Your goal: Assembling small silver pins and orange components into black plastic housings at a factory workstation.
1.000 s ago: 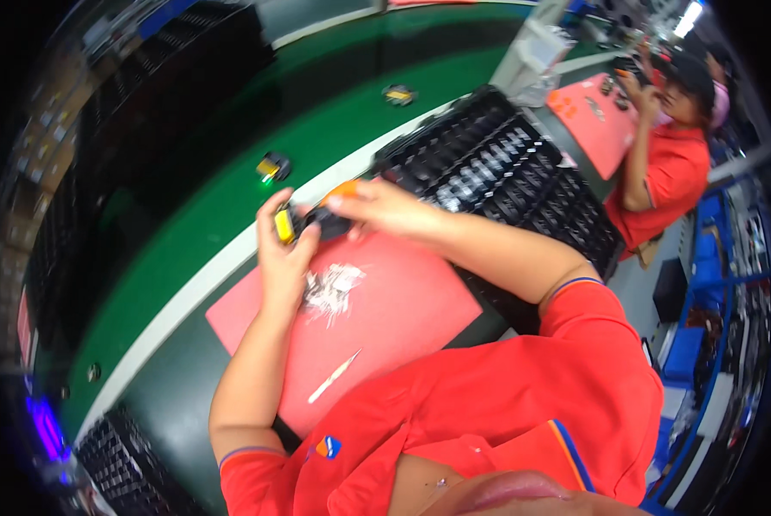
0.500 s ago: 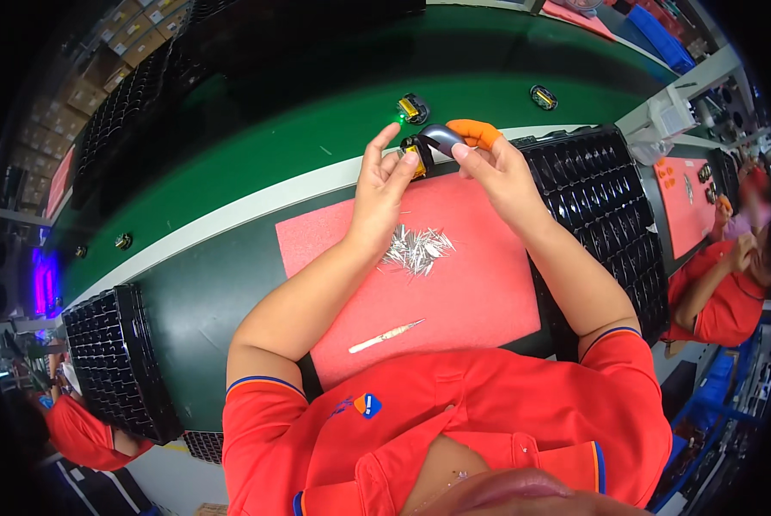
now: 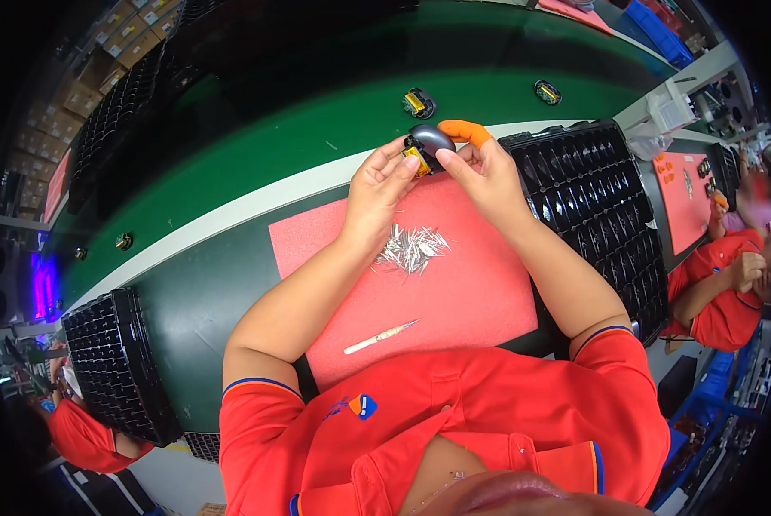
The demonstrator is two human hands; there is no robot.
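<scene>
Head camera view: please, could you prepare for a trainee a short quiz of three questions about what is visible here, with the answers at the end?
1. True or false: the pointed tool lies on the pink mat, nearer to the person's shirt than the pile of thin slivers is.

2. Choose one. The right hand is holding:
A) the pointed tool
B) the dark rounded cover
C) some of the slivers

3. Fill in the colour: the left hand holds a black unit with a ____ block.

Key: 1. True. 2. B. 3. Yellow.
</scene>
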